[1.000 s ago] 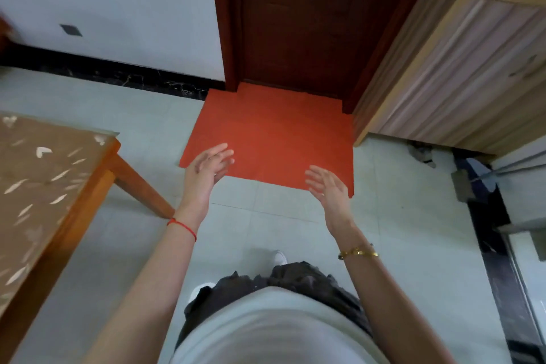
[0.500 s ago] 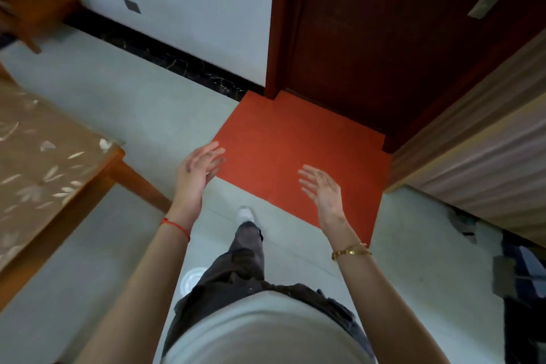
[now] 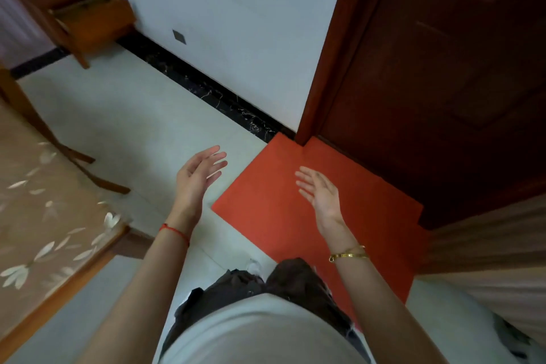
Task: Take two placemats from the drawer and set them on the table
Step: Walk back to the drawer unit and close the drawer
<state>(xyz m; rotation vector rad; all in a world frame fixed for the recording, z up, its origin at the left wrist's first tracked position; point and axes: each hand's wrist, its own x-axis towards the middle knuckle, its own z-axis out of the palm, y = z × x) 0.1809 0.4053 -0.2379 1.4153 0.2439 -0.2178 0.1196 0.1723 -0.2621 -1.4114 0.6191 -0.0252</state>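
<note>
Soft even indoor light, faint shadows, slight motion blur, wide-angle bending at edges

Bare tiled floor (image 3: 124, 115) is seen stretching between both empty, spread hands and the wooden cabinet (image 3: 74, 9), whose drawer (image 3: 91, 13) is pulled open at upper left. That path is bounded on the left by the table (image 3: 50, 224) corner and its slanted legs (image 3: 74, 162), and on the right by the wall (image 3: 236, 23) and door frame (image 3: 334, 47).
</note>
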